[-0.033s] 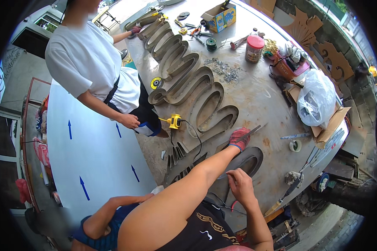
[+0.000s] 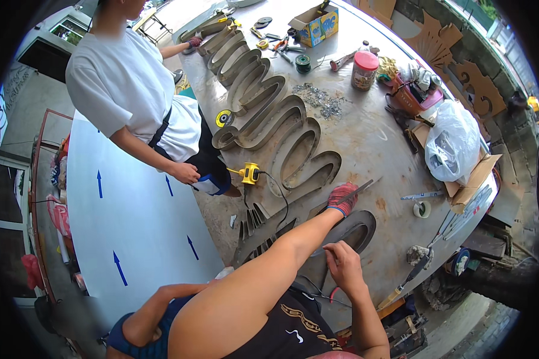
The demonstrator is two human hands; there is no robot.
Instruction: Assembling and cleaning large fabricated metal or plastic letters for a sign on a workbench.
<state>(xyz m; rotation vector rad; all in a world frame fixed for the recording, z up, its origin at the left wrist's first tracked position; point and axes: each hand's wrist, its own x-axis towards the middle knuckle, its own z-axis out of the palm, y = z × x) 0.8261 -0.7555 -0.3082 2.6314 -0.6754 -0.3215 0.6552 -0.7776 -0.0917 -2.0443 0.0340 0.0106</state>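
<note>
A thin, dark, pointed metal tool [image 2: 363, 186] sticks out of my left hand [image 2: 342, 198], whose red-gloved fingers are closed around it above the metal table. Just below that hand lies a curved dark metal band [image 2: 368, 230], standing on edge as a rounded loop and partly hidden by my forearm. My bare right hand [image 2: 345, 268] is beside the loop's near side, with fingers curled together; whatever is between them, if anything, cannot be made out. Long wavy metal strip shapes [image 2: 308, 149] run from my left hand's area toward the far left.
A person in a white shirt [image 2: 135, 84] stands at the left, a gloved hand on the far strips. Another person's arm [image 2: 161, 299] is low at left. A yellow corded device [image 2: 250, 173], red-lidded jar [image 2: 363, 70], metal bits [image 2: 320, 100] and plastic bag [image 2: 453, 140] are around.
</note>
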